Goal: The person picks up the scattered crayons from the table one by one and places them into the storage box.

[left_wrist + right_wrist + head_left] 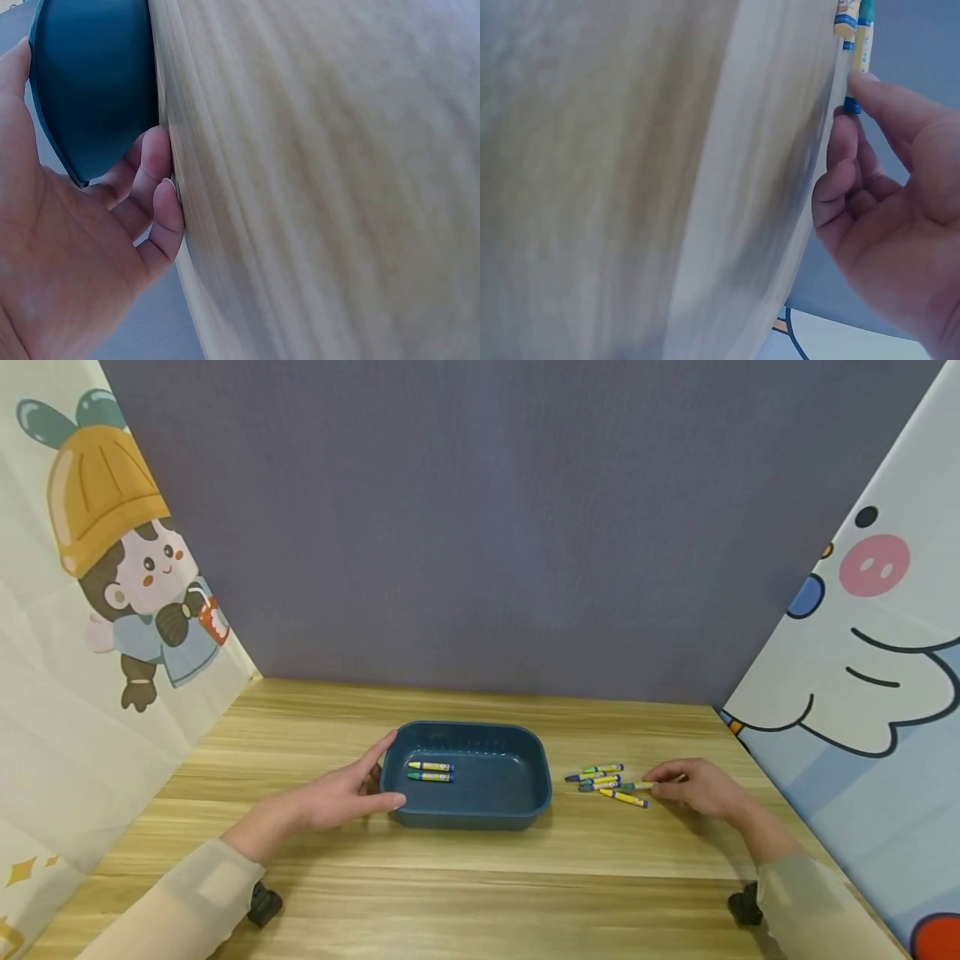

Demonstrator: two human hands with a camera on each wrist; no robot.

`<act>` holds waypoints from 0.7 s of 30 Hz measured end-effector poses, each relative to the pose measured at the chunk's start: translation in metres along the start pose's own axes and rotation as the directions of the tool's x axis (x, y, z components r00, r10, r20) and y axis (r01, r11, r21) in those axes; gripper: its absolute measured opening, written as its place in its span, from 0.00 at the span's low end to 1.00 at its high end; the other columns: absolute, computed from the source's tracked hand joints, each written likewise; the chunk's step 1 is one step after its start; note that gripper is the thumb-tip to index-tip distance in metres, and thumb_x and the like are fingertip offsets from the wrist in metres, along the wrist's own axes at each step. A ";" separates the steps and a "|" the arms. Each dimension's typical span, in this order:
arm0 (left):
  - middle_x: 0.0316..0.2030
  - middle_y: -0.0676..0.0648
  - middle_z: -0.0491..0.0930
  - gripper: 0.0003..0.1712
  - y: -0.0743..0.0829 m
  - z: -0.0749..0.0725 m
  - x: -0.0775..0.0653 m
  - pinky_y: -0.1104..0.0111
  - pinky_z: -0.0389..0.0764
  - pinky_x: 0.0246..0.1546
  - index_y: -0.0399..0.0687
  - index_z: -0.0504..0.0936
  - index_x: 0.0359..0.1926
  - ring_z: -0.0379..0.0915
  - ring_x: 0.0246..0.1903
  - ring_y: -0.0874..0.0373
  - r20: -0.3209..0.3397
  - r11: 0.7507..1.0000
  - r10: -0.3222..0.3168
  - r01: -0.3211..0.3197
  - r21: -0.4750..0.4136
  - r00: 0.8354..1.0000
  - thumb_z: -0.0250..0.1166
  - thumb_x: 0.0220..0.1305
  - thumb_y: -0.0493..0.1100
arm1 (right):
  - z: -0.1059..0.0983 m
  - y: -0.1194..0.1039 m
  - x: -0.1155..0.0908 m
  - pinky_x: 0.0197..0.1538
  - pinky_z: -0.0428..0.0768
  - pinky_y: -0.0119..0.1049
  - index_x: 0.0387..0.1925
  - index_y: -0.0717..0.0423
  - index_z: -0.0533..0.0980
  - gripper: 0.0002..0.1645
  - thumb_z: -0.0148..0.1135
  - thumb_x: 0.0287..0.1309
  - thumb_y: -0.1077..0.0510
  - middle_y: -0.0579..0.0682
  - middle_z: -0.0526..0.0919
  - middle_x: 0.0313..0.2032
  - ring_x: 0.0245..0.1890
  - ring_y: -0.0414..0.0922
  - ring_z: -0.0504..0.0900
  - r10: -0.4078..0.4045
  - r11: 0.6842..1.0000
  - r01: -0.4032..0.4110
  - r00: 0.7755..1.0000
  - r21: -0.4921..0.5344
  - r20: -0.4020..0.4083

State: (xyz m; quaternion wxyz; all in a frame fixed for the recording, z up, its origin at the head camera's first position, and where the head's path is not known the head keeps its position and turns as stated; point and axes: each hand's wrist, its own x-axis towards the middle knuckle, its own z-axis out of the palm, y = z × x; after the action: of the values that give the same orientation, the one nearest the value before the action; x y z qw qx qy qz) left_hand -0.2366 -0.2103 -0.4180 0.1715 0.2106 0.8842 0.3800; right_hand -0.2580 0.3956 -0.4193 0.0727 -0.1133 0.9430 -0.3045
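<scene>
A dark blue plastic box (476, 820) stands on the table. My left hand (341, 796) holds its left end, thumb at the near rim, the other fingers against the outer wall. Inside the box lie a yellow crayon (431, 767) and a green crayon (431, 777), side by side. Right of the box, my right hand (701, 789) pinches the blue end of a dark green crayon (865, 41) between thumb and fingers. Next to it several crayons lie in a loose group, among them a light green crayon (604, 768) and an orange-yellow crayon (624, 798).
The wood-grain table (480, 902) reaches back to a grey panel (480, 543). Printed cloths with cartoon figures hang at the left (45, 652) and at the right (915, 710). A black wrist device (264, 905) shows under the left sleeve.
</scene>
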 end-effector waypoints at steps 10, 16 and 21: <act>0.51 0.45 0.78 0.63 0.000 0.000 -0.002 0.59 0.79 0.49 0.69 0.32 0.90 0.77 0.45 0.54 -0.003 1.000 -0.008 0.008 0.013 1.000 0.68 0.76 0.66 | -0.004 -0.022 -0.002 0.41 0.83 0.38 0.59 0.51 0.87 0.18 0.69 0.77 0.47 0.55 0.88 0.53 0.44 0.47 0.85 -0.026 0.999 0.028 0.997 0.039 -0.071; 0.52 0.45 0.78 0.63 0.000 0.000 -0.001 0.58 0.79 0.51 0.71 0.31 0.90 0.77 0.46 0.54 0.000 1.000 -0.008 0.008 0.009 1.000 0.68 0.76 0.66 | 0.002 -0.049 0.000 0.41 0.83 0.40 0.60 0.50 0.87 0.19 0.69 0.76 0.47 0.54 0.87 0.52 0.42 0.49 0.84 -0.022 0.995 0.030 0.997 0.092 -0.080; 0.51 0.46 0.78 0.63 0.000 0.000 -0.001 0.58 0.79 0.50 0.71 0.31 0.90 0.77 0.46 0.54 0.000 1.000 -0.008 0.008 0.006 1.000 0.68 0.76 0.66 | 0.008 -0.073 0.004 0.42 0.84 0.44 0.60 0.48 0.87 0.18 0.69 0.77 0.46 0.55 0.86 0.52 0.43 0.54 0.84 -0.030 0.992 0.036 0.998 0.125 -0.052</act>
State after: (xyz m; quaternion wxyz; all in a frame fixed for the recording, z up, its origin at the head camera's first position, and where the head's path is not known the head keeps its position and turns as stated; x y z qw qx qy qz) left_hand -0.2357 -0.2116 -0.4179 0.1727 0.2075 0.8861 0.3767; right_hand -0.2479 0.3327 -0.3833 0.0509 -0.1164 0.9214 -0.3672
